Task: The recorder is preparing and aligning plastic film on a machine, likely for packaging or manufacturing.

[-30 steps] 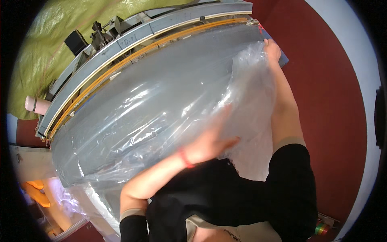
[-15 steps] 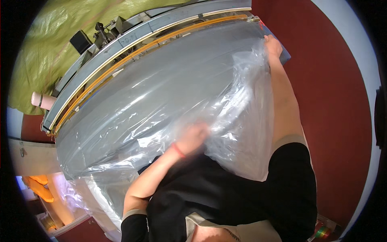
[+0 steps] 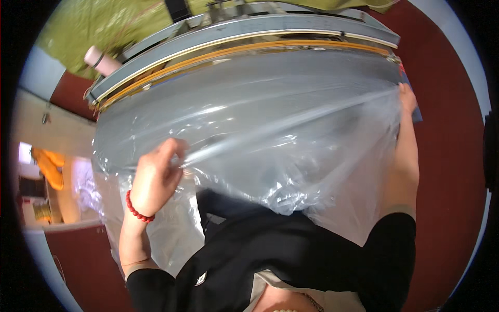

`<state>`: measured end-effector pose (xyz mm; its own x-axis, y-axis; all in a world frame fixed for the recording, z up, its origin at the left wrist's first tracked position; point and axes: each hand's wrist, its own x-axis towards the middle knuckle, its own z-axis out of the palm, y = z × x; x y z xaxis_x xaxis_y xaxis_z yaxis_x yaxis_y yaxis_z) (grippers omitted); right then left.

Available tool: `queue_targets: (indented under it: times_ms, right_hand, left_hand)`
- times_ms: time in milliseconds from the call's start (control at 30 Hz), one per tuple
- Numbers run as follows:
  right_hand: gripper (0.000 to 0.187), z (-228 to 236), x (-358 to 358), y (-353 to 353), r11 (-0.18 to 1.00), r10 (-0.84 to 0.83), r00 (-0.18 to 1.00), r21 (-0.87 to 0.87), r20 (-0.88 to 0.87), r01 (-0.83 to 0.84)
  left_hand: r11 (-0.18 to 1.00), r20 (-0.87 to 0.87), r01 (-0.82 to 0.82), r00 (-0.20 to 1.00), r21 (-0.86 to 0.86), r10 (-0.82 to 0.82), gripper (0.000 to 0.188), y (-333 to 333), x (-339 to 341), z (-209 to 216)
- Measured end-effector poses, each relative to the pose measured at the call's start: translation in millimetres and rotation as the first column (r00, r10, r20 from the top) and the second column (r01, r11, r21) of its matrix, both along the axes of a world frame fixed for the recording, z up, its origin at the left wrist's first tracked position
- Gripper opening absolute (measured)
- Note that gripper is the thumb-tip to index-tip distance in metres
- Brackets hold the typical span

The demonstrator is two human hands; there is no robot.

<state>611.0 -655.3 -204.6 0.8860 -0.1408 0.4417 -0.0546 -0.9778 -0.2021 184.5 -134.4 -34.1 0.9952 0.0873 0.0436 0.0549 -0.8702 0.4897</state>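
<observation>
Sheeting of clear, glossy plastic [image 3: 296, 148] lies rumpled over a broad, smooth grey surface [image 3: 291, 70] and drapes down toward the person's black short-sleeved top [image 3: 291, 244]. The left hand [image 3: 158, 174], a red beaded bracelet [image 3: 138, 209] at its wrist, has curled fingers pinching the plastic. From there a taut fold runs to the right hand [image 3: 408, 99], whose fingertips grip the sheet near the surface's far right corner. Beyond, a long orange-yellow strip [image 3: 291, 45] runs beside a blue-grey metal rail [image 3: 260, 25], with a pink cylindrical bottle [image 3: 105, 64] near its left end.
</observation>
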Motion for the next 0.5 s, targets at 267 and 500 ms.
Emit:
queue_targets:
  times_ms: [267, 500]
  right_hand:
    - [0.038, -15.1, 10.3, -30.8, 0.994, 0.102, 0.994, -0.034, 0.032, -0.101]
    - [0.038, -27.7, 24.3, -1.7, 0.996, 0.059, 0.997, 0.063, -0.042, -0.056]
  left_hand:
    - [0.855, 0.347, -0.517, 0.797, -0.029, 0.494, 0.034, 112.9, -89.8, 23.1]
    - [0.541, 0.423, -0.818, 0.569, 0.198, 0.706, 0.018, 298.7, -174.8, 113.8]
